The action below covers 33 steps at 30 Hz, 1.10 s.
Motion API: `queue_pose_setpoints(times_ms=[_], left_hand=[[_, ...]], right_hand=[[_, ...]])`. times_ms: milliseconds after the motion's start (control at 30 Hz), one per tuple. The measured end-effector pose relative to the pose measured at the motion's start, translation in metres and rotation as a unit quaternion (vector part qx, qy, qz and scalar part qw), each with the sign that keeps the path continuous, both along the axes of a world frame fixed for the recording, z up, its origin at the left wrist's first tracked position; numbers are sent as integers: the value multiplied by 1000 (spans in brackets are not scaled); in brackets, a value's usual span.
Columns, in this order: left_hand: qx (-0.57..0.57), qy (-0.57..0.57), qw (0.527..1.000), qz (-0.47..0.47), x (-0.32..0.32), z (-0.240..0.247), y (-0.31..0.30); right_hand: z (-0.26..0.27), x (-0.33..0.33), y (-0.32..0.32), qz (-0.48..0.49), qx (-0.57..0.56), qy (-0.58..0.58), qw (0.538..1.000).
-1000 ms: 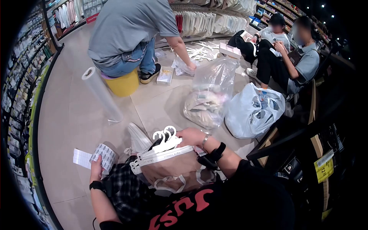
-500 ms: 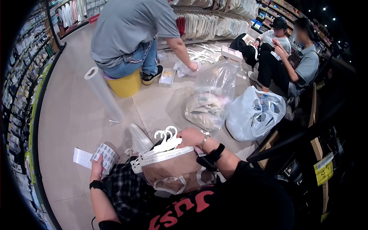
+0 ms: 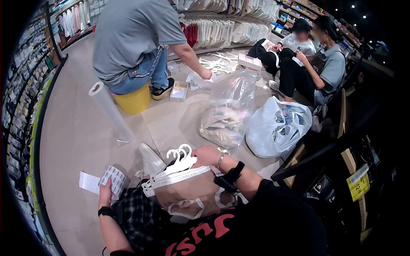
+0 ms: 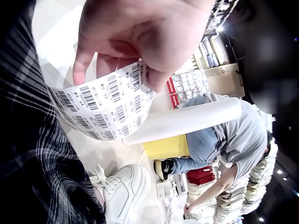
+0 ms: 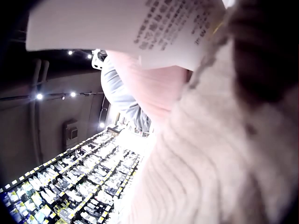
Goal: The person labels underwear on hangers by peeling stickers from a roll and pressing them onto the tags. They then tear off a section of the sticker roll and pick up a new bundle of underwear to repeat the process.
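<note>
My left hand (image 3: 105,190) grips a curled strip of barcode labels (image 3: 115,177), its thumb on the printed face. In the left wrist view, rows of barcodes (image 4: 112,102) show on the looped strip, with fingers inside the loop. On my lap lies a pinkish-brown garment (image 3: 183,192) with a white lettered waistband (image 3: 188,176). My right hand (image 3: 207,155) holds white hangers (image 3: 181,161) at the garment's upper edge, its fingertips partly hidden behind them. Close to the right wrist camera are a printed white tag (image 5: 173,23) and the ribbed fabric (image 5: 201,163).
A clear bag of clothes (image 3: 224,123) and a white plastic bag (image 3: 279,128) stand ahead. Left of them are a plastic film roll (image 3: 111,113) and a yellow bucket (image 3: 134,100) under a seated person (image 3: 132,42). Two people sit at right. Shelves line both sides.
The head view has shifted slightly, so the surroundings sit a little further left. Both hands keep their holds on the labels and hangers.
</note>
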State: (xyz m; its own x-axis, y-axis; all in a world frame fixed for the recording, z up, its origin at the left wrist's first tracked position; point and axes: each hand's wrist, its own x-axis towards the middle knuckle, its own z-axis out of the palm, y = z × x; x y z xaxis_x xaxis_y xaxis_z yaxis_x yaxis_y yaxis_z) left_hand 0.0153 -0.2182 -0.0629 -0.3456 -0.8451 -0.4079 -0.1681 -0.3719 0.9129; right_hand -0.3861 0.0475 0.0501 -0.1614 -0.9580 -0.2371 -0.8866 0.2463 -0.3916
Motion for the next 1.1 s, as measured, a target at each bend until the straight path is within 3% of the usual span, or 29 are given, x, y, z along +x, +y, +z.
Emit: queue_pose_setpoints(times_ms=[100,300,367,433,500,567,600,633,767,833,1000,1100], left_hand=[[-6,15,1000,0,-1,1,-1],[-6,-7,1000,9,-5,16,11],[-4,-17,1000,0,-4,13,6],[-20,-31,999,3,-1,2,0],[-32,-47,998,-5,0,1,-1],[-48,-48,997,27,-4,1,3],[-53,-46,997,36,-6,3,5],[-58,-45,996,45,-6,2,5],[-48,-49,997,28,-4,8,6],[-41,-88,995,10,0,10,3],[-53,-77,994,48,-6,17,10],[-59,-76,995,30,-4,19,10]], right_hand=[[2,0,2,12,-1,9,1000],[52,-42,25,-77,6,-124,989],[62,-62,36,-97,-88,-179,975],[102,-68,41,-100,-94,-156,978],[132,-87,40,-92,93,-241,962],[156,-90,40,-97,106,-224,964],[164,-95,35,-66,71,-92,991],[170,-95,34,-108,49,-199,973],[172,-111,28,-225,-61,-392,890],[178,-112,22,-303,-145,-378,863],[188,-120,11,-312,-280,-419,805],[192,-122,7,-323,-298,-440,783]])
